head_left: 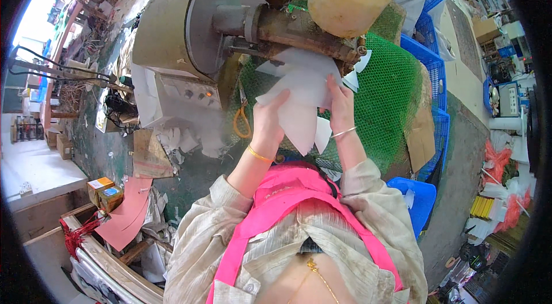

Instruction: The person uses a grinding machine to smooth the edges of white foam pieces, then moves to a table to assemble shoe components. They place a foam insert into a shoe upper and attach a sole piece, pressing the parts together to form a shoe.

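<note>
Hands, left (268, 123) and right (341, 105), gripping white plastic bag (299, 94) beneath rusty machine spout (305, 36), green mesh (391, 91) behind.

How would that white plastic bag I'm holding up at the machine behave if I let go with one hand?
The white plastic bag looks thin and translucent, so probably floppy and very light. It droops to a point below the left hand and right hand, so it would likely sag or slip off the rusty machine outlet.
</note>
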### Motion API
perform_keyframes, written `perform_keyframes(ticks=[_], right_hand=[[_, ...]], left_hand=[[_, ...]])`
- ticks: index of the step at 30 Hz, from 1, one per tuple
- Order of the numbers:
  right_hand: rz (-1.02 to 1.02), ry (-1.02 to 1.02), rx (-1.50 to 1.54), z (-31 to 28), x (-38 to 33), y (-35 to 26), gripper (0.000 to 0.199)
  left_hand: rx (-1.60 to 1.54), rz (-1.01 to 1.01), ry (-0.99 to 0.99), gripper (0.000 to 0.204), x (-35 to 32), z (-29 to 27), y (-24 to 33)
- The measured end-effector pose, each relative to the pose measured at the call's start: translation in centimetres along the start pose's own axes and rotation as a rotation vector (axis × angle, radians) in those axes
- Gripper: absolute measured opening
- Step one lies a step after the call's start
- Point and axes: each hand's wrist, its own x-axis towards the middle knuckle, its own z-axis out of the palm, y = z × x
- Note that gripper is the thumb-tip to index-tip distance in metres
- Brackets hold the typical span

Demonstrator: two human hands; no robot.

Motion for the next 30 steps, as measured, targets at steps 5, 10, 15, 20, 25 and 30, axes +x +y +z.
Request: perform_keyframes(ticks=[5,10,15,20,25,30], right_hand=[[0.03,-0.213,-0.188,-0.9,-2.6,0.6,0.033],[0.068,-0.122,-0.112,-1.3,-2.5,-0.3,0.033],[0.071,-0.094,0.011,-1.1,0.9,-0.5,0.034],[-0.028,-0.152,-0.237,0.3,-2.2,1.6,0.025],[-0.065,-0.081,-0.215,-0.5,-2.1,1.4,0.025],[0.003,-0.033,-0.124,-1.1,0.5,-0.3,0.024]], left_hand=[[-0.054,0.001,0.008,0.027,-0.1,-0.6,0.4],[-0.112,0.035,-0.06,0.029,-0.6,-0.6,0.1],[-0.115,0.075,-0.081,0.03,-0.3,-0.8,0.2],[-0.117,0.062,0.059,0.027,0.5,-1.1,-0.5],[-0.162,0.044,0.003,0.03,-0.3,-0.7,-0.3],[-0.271,-0.027,-0.196,0.042,-0.4,-1.0,0.4]])
